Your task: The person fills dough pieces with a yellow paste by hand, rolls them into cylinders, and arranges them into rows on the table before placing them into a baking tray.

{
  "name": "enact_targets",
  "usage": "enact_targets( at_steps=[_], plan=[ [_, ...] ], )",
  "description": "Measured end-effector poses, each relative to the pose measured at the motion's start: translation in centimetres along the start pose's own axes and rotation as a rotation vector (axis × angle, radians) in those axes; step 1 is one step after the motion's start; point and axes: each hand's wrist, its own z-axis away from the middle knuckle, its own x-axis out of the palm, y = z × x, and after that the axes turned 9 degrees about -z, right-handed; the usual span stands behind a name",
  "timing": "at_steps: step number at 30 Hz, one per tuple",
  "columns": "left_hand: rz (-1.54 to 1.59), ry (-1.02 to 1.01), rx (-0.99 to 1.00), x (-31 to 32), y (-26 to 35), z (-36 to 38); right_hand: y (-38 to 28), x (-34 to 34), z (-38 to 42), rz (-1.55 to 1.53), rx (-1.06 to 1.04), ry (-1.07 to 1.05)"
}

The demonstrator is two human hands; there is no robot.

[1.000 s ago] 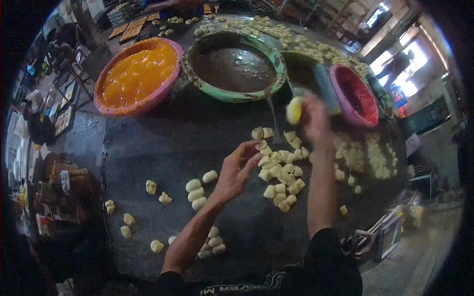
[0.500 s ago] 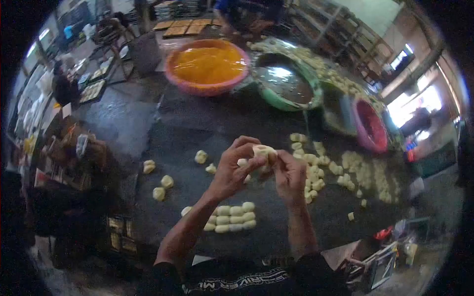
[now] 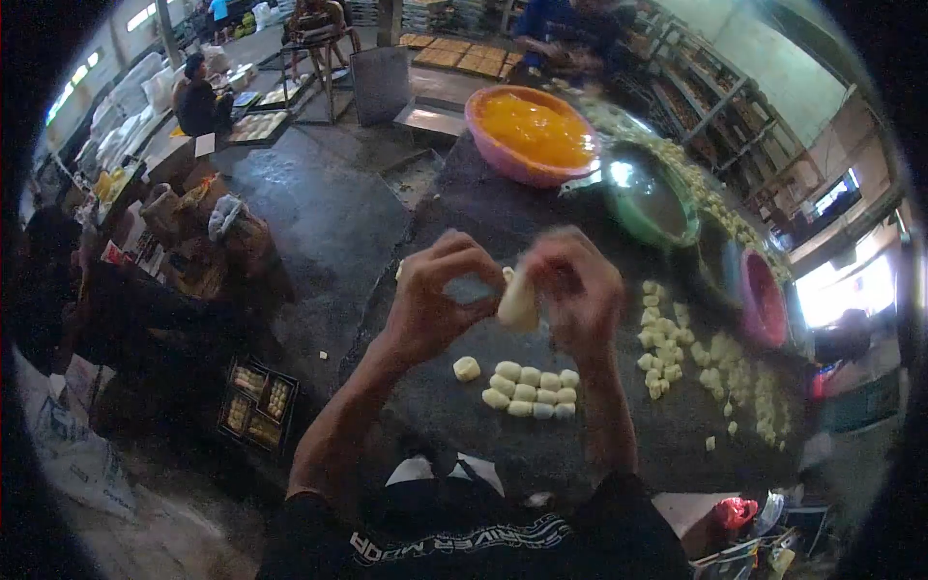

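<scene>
Between my two hands a piece of pale dough hangs above the dark table. My left hand pinches its upper left edge with thumb and forefinger. On its right side, my right hand touches the dough with bent fingers, slightly blurred. Below the hands lie neat rows of round dough balls, with one separate ball at their left. A loose cluster of small dough pieces is to the right of my right hand.
A pink basin of orange filling, a green basin and another pink basin stand along the far side. More dough pieces lie at the right. A person is across the table; another person sits far left.
The view has turned left, so the table and basins appear farther right. The dough between my hands now hangs down in a longer shape, and my right hand is raised higher beside it.
</scene>
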Motion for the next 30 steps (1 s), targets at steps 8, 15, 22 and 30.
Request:
enact_targets(
  at_steps=[8, 15, 22, 30],
  plan=[
    [0.038, 0.158, 0.017, 0.8, 1.7, 0.9, -1.4, 0.1, -0.2, -0.284, 0.125, 0.187],
    [0.877, 0.043, -0.550, 5.5, 0.7, -1.4, -1.1, -4.2, 1.6, 0.622, -0.399, -0.012],
    [0.609, -0.055, -0.419, 16.0, 0.9, -1.8, 4.2, -10.9, 5.7, 0.588, -0.167, 0.073],
    [0.296, -0.099, -0.564, 27.7, -4.3, -0.1, 10.7, -15.1, 13.3, 0.166, 0.837, 0.434]
  ],
)
